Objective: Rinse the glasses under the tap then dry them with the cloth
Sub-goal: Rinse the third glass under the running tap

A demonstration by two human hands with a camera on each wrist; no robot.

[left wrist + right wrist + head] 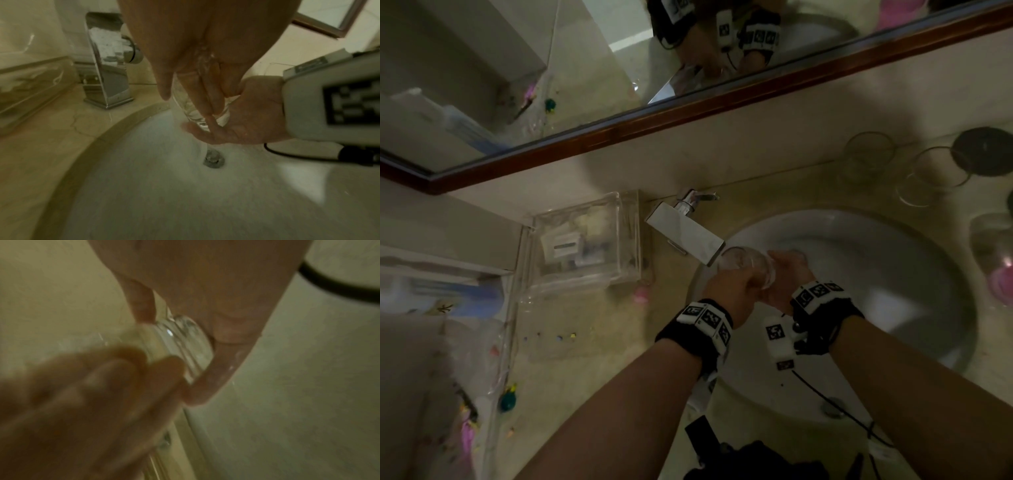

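Observation:
A clear glass (748, 265) lies tilted just under the spout of the chrome tap (686, 235), over the white basin (859, 260). My left hand (739, 279) grips the glass wall from the left, fingers wrapped round it (197, 104). Holding its thick base (185, 344) between thumb and fingers is my right hand (782, 265). In the left wrist view a thin stream of water runs off the hands toward the drain (213, 160). Both hands are wet.
Three more clear glasses (869, 157) (935, 174) (993, 246) stand on the counter right of the basin, beside a dark round object (984, 150). A clear plastic box (585, 240) sits left of the tap. A framed mirror (619, 126) runs along the wall behind.

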